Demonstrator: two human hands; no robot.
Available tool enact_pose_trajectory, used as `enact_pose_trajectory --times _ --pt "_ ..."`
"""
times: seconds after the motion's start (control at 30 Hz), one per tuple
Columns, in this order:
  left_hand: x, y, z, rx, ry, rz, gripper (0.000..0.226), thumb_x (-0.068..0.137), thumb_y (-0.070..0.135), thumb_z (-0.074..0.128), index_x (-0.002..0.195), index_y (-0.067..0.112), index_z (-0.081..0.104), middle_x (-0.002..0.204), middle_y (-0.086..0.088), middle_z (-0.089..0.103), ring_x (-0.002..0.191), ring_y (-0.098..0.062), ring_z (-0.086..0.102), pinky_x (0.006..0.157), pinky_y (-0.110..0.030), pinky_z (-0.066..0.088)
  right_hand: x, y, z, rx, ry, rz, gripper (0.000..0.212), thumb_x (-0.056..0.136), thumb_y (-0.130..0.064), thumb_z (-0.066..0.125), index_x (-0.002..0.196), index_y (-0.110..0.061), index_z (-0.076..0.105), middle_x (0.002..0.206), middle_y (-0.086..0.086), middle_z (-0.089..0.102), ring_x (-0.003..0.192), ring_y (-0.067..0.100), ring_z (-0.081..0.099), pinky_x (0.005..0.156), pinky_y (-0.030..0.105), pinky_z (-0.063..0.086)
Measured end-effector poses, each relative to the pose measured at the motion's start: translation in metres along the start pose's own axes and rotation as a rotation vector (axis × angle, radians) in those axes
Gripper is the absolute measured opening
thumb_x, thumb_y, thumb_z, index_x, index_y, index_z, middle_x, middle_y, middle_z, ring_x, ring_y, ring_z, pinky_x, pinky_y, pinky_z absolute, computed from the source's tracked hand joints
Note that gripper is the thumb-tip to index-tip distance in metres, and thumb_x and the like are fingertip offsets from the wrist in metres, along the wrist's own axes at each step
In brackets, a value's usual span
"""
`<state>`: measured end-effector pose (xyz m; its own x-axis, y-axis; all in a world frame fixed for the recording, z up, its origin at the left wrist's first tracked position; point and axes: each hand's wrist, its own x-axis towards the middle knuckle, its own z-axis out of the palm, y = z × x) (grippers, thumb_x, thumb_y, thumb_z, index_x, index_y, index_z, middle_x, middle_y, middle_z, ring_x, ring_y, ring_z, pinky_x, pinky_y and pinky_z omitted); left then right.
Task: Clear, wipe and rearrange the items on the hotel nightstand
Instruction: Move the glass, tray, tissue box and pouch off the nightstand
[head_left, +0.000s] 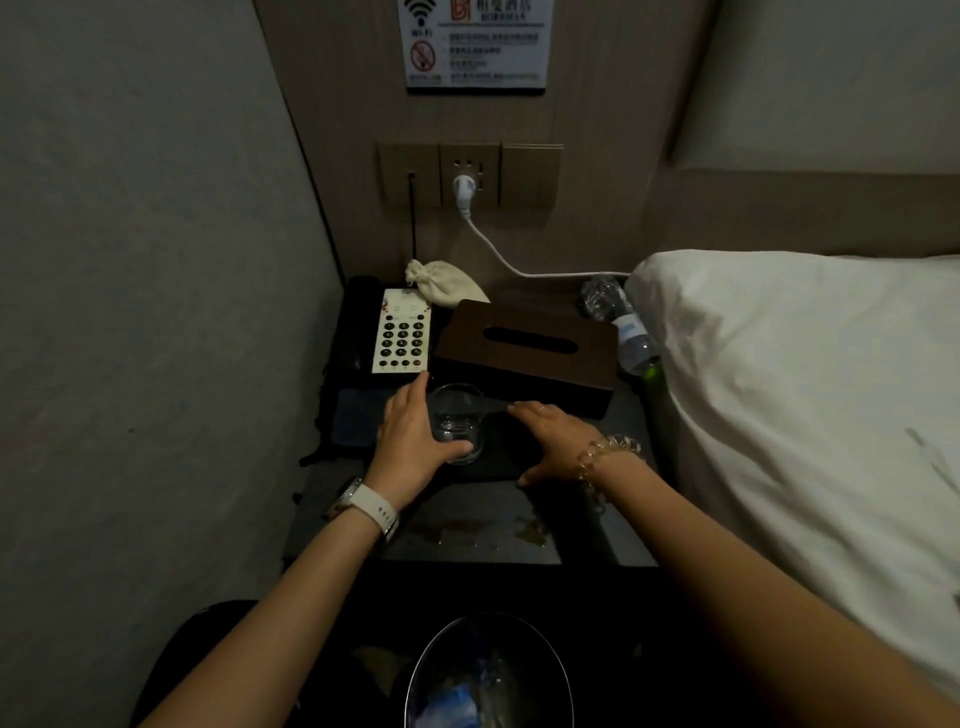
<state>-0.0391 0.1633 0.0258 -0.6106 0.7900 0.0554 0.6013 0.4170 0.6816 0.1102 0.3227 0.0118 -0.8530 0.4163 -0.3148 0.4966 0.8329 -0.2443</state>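
Note:
A clear drinking glass (458, 422) stands upright on a dark tray (498, 467) in the middle of the nightstand (467, 540). My left hand (413, 434) is around the glass's left side, thumb crossing its base, fingers pointing toward the phone. My right hand (553, 441) lies flat on the tray just right of the glass, fingers spread. Behind them sit a brown tissue box (530, 348), a black phone with a white keypad (402, 332), a beige cloth pouch (441, 283) and a plastic water bottle (621, 322) lying on its side.
A bed with white linen (805, 395) borders the nightstand on the right. A white plug and cable (462, 195) hang from the wall socket. A bin with a liner and rubbish (488, 680) stands below the front edge. Stains (530, 532) mark the nightstand's front.

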Motion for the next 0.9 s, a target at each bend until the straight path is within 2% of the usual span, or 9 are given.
enact_pose_trajectory --times 0.13,0.27,0.37,0.57,0.73,0.83,0.9 --pt "0.005 -0.004 0.011 -0.086 -0.063 -0.021 0.112 0.066 0.025 0.088 0.153 0.012 0.02 0.146 -0.007 0.045 0.137 -0.024 0.038 0.113 -0.045 0.033 0.013 -0.001 0.003 -0.016 -0.008 -0.025 0.116 0.069 -0.053 0.079 0.155 -0.016 0.01 0.162 0.005 0.014 0.147 0.023 0.017 0.119 0.035 0.022" --pt "0.008 -0.005 0.017 -0.144 -0.02 -0.018 0.1 0.067 0.021 0.088 0.148 0.011 0.031 0.135 -0.006 0.055 0.127 -0.02 0.05 0.105 -0.03 0.039 0.016 -0.001 0.003 -0.048 0.021 -0.046 0.117 0.067 -0.058 0.078 0.155 -0.018 0.011 0.157 0.005 0.024 0.143 0.024 0.027 0.111 0.036 0.032" --pt "0.009 -0.005 0.018 -0.159 0.024 0.001 0.086 0.064 0.018 0.089 0.138 0.009 0.044 0.126 -0.007 0.06 0.119 -0.019 0.056 0.1 -0.028 0.044 0.016 -0.002 0.002 -0.103 0.059 -0.063 0.116 0.066 -0.061 0.076 0.154 -0.02 0.014 0.153 0.005 0.03 0.138 0.024 0.033 0.104 0.037 0.04" --pt "0.002 -0.006 0.011 -0.243 0.092 -0.015 0.083 0.061 0.018 0.091 0.133 0.011 0.049 0.123 -0.004 0.062 0.111 -0.011 0.058 0.094 -0.02 0.044 0.009 -0.004 0.003 -0.171 0.088 -0.058 0.119 0.063 -0.068 0.072 0.154 -0.023 0.009 0.153 0.006 0.031 0.138 0.025 0.033 0.098 0.041 0.045" --pt "-0.005 0.005 -0.016 -0.322 0.143 0.048 0.074 0.062 0.018 0.09 0.126 0.017 0.053 0.118 0.001 0.062 0.105 -0.008 0.058 0.081 -0.002 0.04 -0.005 -0.005 -0.01 -0.226 0.08 -0.076 0.121 0.063 -0.067 0.073 0.154 -0.024 0.006 0.143 0.005 0.036 0.13 0.025 0.038 0.086 0.039 0.048" --pt "-0.009 0.018 -0.036 -0.369 0.115 0.102 0.071 0.065 0.014 0.088 0.127 0.017 0.052 0.119 0.002 0.06 0.106 -0.008 0.057 0.082 -0.002 0.04 -0.018 -0.006 -0.027 -0.24 0.073 -0.086 0.122 0.064 -0.064 0.074 0.154 -0.024 0.001 0.143 0.005 0.034 0.13 0.025 0.036 0.087 0.04 0.047" --pt "-0.012 0.028 -0.049 -0.398 0.086 0.129 0.071 0.067 0.012 0.087 0.128 0.019 0.051 0.121 0.004 0.059 0.109 -0.007 0.057 0.088 -0.011 0.043 -0.03 -0.008 -0.04 -0.267 0.082 -0.096 0.123 0.065 -0.062 0.075 0.154 -0.023 -0.001 0.144 0.005 0.031 0.13 0.025 0.035 0.089 0.04 0.046"
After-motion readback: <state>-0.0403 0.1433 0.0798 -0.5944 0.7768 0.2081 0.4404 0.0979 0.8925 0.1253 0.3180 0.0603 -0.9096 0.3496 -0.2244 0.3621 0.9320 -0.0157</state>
